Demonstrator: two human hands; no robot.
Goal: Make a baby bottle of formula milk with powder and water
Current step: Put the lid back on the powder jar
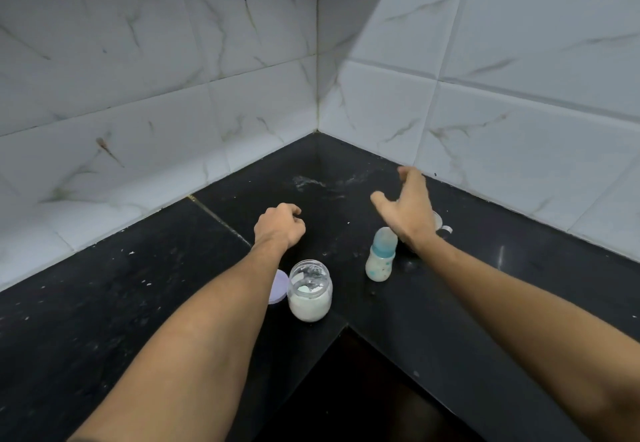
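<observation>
Over the black counter [104,303], left hand [280,225] fingers curl closed, empty; right hand [410,208] fingers spread above the baby bottle [381,258].

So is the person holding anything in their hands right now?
Nothing seems held. The right hand is open above the counter, behind the baby bottle. The left hand is curled in a loose fist with nothing showing in it.

A black stone countertop [104,303] fills the corner, dusted with white specks, beneath white marble-patterned wall tiles [138,61].
</observation>
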